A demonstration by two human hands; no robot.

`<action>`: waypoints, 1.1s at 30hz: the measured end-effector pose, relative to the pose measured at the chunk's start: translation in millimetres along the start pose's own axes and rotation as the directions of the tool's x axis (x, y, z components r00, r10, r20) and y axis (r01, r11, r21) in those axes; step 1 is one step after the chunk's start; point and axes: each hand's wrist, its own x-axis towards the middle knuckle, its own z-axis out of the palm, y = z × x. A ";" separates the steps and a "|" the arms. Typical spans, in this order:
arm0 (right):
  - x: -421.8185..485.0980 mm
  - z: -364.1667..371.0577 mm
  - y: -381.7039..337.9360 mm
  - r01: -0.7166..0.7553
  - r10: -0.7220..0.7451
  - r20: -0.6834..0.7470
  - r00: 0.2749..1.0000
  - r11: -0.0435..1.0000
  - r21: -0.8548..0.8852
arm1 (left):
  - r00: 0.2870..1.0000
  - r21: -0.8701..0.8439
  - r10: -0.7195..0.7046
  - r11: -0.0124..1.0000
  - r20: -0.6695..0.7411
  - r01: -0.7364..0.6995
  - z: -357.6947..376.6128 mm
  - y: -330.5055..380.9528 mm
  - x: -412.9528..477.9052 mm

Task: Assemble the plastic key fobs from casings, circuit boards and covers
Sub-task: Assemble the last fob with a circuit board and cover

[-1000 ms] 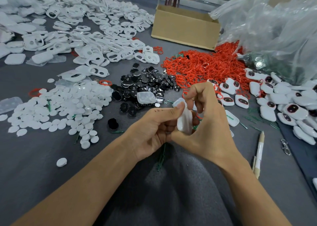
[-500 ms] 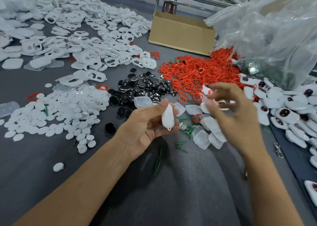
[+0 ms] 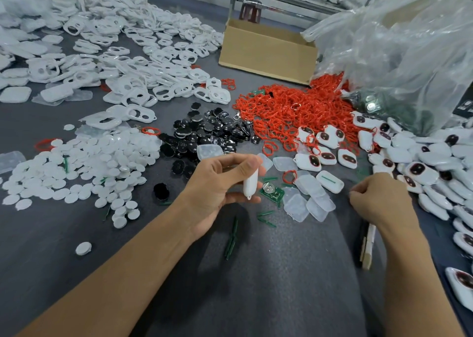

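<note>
Left hand (image 3: 217, 185) grips a white casing (image 3: 250, 184) edge-on, its face hidden. Right hand (image 3: 378, 201) curls knuckles-up; whether it holds anything, I cannot tell.

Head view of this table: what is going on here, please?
A person is putting key fobs together among heaps of parts. The left hand holds a white fob casing edge-on above the grey table. The right hand sits low on the right with fingers curled; whether it holds anything is hidden. A green circuit board lies between the hands, beside clear covers.
</note>
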 end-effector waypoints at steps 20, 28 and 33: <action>-62.6 7.1 -79.3 0.864 -0.687 -0.525 0.502 0.428 0.266 | 0.986 0.020 0.113 0.993 0.123 -0.116 1.5 -1.9 -2.6; -63.4 13.7 -80.9 0.910 -0.722 -0.592 0.359 0.412 0.049 | 0.992 0.050 0.048 0.997 0.115 -0.054 2.3 1.3 -3.2; -62.4 17.3 -85.9 0.898 -0.722 -0.588 0.365 0.439 0.018 | 0.996 0.078 0.043 0.996 0.083 -0.050 1.0 1.2 -4.5</action>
